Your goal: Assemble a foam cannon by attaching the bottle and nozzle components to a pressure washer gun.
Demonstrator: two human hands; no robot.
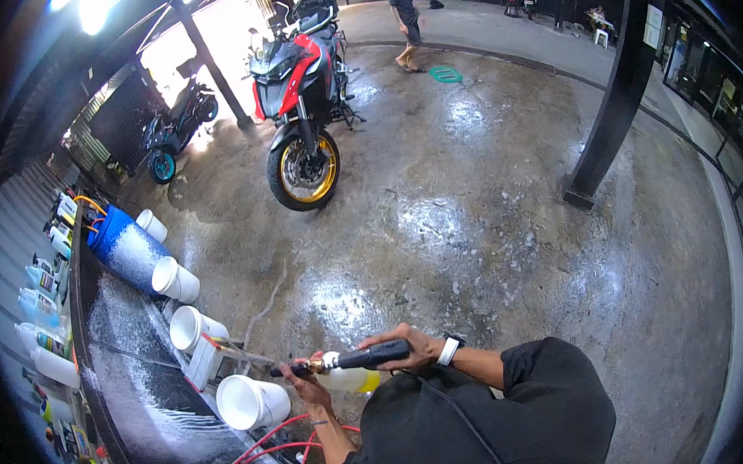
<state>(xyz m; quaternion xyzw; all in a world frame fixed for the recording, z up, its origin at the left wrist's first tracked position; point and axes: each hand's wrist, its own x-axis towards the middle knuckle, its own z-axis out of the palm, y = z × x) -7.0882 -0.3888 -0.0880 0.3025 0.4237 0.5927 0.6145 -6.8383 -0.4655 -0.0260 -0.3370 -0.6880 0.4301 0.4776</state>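
I hold a foam spray gun (372, 354) across the front of my body, level with my waist. It has a black handle, a brass fitting and a pale bottle (347, 378) with yellow liquid underneath. My right hand (416, 345), with a white-banded watch on its wrist, grips the black handle end. Around the black nozzle end close the fingers of my left hand (306, 390); its fingertips are partly hidden. A white bucket (271, 406) stands just left of that hand, and red hose (278, 437) loops below it.
More white buckets (177, 280) and a blue drum (124, 247) line the left side, beside a shelf of bottles (39, 305). A red motorcycle (303, 100) stands ahead on wet concrete, a scooter (178, 127) behind it. A person (406, 21) walks far off. A post (613, 102) rises at right.
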